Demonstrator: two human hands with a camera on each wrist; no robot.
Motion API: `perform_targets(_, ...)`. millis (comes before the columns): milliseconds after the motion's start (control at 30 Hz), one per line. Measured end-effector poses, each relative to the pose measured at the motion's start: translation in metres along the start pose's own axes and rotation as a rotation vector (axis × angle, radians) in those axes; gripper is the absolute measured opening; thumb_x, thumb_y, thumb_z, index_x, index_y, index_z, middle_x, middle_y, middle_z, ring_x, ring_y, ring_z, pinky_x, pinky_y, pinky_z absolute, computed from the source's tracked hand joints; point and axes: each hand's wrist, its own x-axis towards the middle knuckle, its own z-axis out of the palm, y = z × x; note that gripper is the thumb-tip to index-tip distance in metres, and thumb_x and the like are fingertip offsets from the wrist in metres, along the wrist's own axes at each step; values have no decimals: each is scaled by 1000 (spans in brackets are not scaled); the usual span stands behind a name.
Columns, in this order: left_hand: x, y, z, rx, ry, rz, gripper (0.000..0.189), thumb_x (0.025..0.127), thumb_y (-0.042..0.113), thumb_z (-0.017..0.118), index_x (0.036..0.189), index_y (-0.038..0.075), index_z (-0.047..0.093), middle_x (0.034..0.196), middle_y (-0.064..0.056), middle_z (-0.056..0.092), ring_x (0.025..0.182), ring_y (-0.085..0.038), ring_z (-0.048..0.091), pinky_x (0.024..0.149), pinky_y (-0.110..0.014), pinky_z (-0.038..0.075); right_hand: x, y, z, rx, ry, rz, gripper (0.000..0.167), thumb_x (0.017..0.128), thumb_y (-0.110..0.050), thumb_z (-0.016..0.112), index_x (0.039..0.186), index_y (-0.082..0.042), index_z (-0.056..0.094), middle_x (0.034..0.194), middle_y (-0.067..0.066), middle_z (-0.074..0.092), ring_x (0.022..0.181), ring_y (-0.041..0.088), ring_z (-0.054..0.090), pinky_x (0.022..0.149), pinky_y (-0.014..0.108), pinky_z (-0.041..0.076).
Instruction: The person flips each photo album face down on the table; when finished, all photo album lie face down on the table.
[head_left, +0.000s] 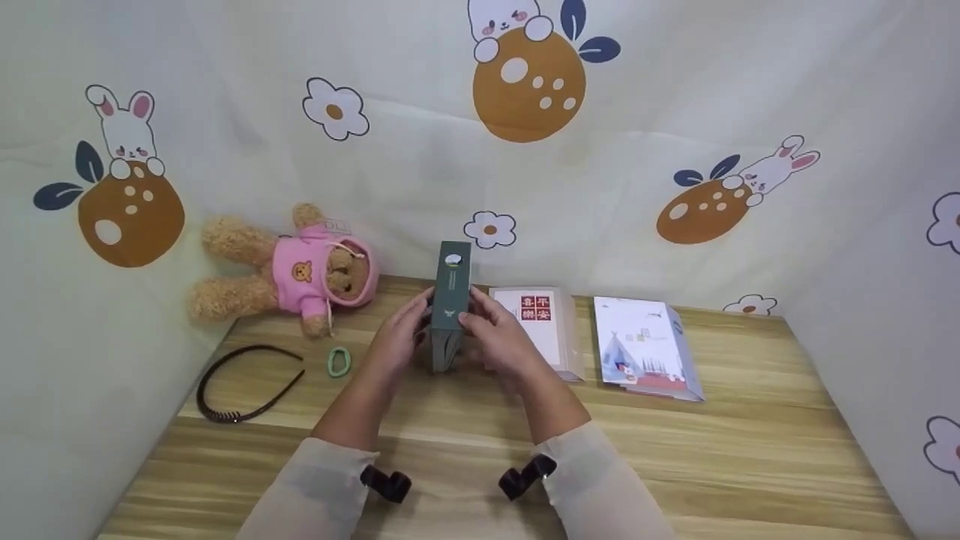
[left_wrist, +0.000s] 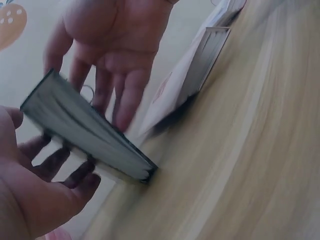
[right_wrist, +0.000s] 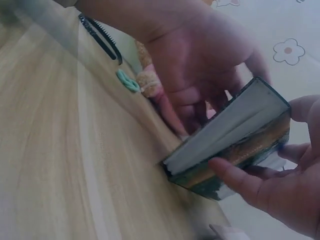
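Note:
A thick dark green hardcover book (head_left: pixel 450 300) stands between both hands, spine upward, its page edges facing me. The left hand (head_left: pixel 399 337) holds it from the left, with fingers on the cover in the left wrist view. From the other side the right hand (head_left: pixel 504 341) grips it, the thumb at the spine. In the right wrist view the book's cover (right_wrist: pixel 250 149) shows an orange-brown band, and fingers lie against it. The book's lower edge is close over the wooden table (head_left: pixel 450 427). Just right of the right hand lies a white book with red squares (head_left: pixel 536 341).
A light blue illustrated book (head_left: pixel 637 345) lies farther right. At the back left a teddy bear in a pink hoodie (head_left: pixel 292 270) lies on its side. A dark toothed headband (head_left: pixel 225 415) and a mint green hair tie (head_left: pixel 331 364) lie nearer. Patterned cloth (head_left: pixel 405 172) encloses the table.

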Motion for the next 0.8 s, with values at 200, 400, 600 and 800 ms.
perform_targets(200, 7, -12, -12, 122, 41, -38, 55, 117, 40, 32, 161, 13, 49, 175, -12, 37, 166, -32, 25, 139, -52, 16, 5, 1, -10, -37, 141, -102, 67, 97, -2, 69, 160, -7, 49, 163, 16, 54, 150, 32, 55, 119, 44, 52)
perform_targets(400, 7, -4, -20, 247, 144, -73, 64, 115, 43, 30, 167, 7, 36, 178, -16, 28, 168, -35, 18, 139, -50, 11, 10, 10, -15, -118, 141, -30, 69, 95, 9, 62, 161, -5, 46, 161, 17, 56, 150, 31, 55, 123, 44, 48)
perform_targets(600, 6, 0, -25, 240, 184, -89, 64, 115, 40, 27, 169, 7, 29, 179, -16, 23, 168, -35, 14, 140, -50, 9, 9, 16, -17, -103, 99, 69, 62, 108, -9, 50, 168, -12, 36, 168, 17, 47, 147, 30, 56, 125, 48, 46)
perform_targets(800, 2, 7, -21, 195, 204, -77, 63, 115, 44, 27, 170, 13, 30, 179, -13, 24, 168, -33, 16, 139, -52, 11, 1, 2, -23, -109, 103, 41, 59, 109, -14, 49, 167, -7, 36, 171, 20, 40, 155, 34, 47, 126, 47, 45)
